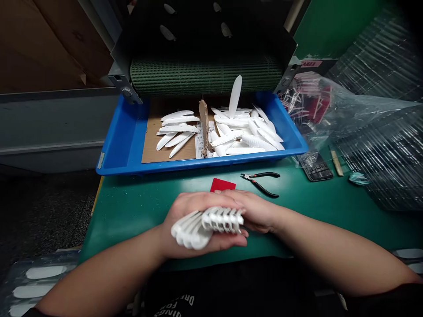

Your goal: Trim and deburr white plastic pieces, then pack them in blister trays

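**One bundle in hand, two heaps in the tray**

A green table [132, 207] spans the middle of the frame. At upper centre, a belt [205, 77] bears a few dim white pieces [168, 33]. Below it, the blue tray [127, 132] holds a left heap [176, 127] and a fuller right heap [244, 130], split by a cardboard divider [204, 125]. At lower centre, the left hand [190, 203] grips a fanned bundle [193, 231] of such pieces; the right hand [259, 209] meets its right end, grip partly hidden. Apparently one handful is gathered; many pieces lie loose.
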`<state>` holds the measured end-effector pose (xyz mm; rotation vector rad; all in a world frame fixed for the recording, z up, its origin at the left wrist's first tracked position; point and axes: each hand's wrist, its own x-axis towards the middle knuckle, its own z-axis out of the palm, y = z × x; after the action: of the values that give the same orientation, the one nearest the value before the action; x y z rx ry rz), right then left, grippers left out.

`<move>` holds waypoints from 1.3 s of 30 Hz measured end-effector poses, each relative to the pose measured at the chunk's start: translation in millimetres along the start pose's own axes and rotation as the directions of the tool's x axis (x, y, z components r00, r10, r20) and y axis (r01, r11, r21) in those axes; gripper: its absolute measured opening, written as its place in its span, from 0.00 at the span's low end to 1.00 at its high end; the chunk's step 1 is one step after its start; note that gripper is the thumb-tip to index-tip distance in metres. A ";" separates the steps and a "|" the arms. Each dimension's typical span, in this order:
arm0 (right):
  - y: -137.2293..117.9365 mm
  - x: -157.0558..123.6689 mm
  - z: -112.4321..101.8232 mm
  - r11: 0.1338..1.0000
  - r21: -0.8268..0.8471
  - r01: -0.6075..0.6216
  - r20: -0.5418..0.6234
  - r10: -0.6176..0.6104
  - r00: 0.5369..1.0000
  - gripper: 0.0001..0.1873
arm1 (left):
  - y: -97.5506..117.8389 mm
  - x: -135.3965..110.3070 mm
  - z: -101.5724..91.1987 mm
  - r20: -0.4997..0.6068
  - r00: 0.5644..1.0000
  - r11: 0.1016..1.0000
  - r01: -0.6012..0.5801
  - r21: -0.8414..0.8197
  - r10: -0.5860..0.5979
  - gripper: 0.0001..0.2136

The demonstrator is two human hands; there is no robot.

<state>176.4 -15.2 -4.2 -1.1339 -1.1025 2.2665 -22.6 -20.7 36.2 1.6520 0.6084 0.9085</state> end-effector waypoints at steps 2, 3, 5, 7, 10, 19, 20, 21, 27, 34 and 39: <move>-9.4 -5.1 -5.8 0.973 -0.205 0.106 -0.057 -0.120 0.991 0.23 | 1.3 0.6 -3.0 -0.096 0.979 0.972 0.161 -0.172 -0.179 0.17; -13.9 -8.3 -8.5 0.913 -0.365 0.180 -0.113 -0.235 0.965 0.20 | 0.5 2.0 -4.5 -0.144 0.958 0.941 0.204 -0.269 -0.249 0.17; -20.6 -14.6 -13.0 0.671 -0.696 0.256 -0.178 -0.506 0.844 0.12 | -2.7 7.4 -6.6 -0.230 0.906 0.871 0.232 -0.432 -0.356 0.20; -22.8 -18.6 -15.6 0.407 -0.892 0.198 -0.135 -0.657 0.742 0.07 | -5.5 14.6 -7.2 -0.287 0.856 0.810 0.225 -0.542 -0.430 0.22; -17.3 -17.8 -15.6 0.206 -0.976 0.075 -0.076 -0.637 0.767 0.15 | -7.3 22.7 -5.9 -0.310 0.800 0.751 0.244 -0.614 -0.513 0.23; -28.0 -29.6 -12.1 0.136 -0.991 -0.009 -0.070 -0.451 0.890 0.19 | -9.4 25.5 -3.9 -0.277 0.748 0.680 0.301 -0.668 -0.604 0.34; -34.6 -40.5 -14.9 0.143 -0.990 0.004 -0.059 -0.437 0.898 0.20 | -9.5 25.8 -4.2 -0.270 0.744 0.672 0.307 -0.674 -0.611 0.34; -40.5 -53.3 -19.1 0.142 -0.990 0.004 -0.057 -0.423 0.904 0.20 | -9.8 25.9 -4.4 -0.260 0.742 0.664 0.315 -0.678 -0.618 0.34; -32.9 -135.9 -75.0 0.129 -0.974 -0.184 -0.218 -0.351 0.910 0.22 | -16.2 22.1 -3.2 -0.147 0.752 0.618 0.396 -0.680 -0.643 0.31; -0.3 -158.7 -102.8 0.146 -0.903 -0.403 -0.420 -0.492 0.763 0.25 | -22.1 22.2 5.9 -0.027 0.716 0.556 0.517 -0.650 -0.698 0.23; -6.7 -119.7 -84.5 0.088 -0.950 -0.301 -0.305 -0.487 0.819 0.34 | -25.0 22.8 7.3 0.007 0.682 0.530 0.575 -0.623 -0.732 0.23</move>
<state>316.0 -44.5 30.0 -1.8793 -2.4066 0.4665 -2.0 -0.3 17.2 0.6237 0.9436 0.6278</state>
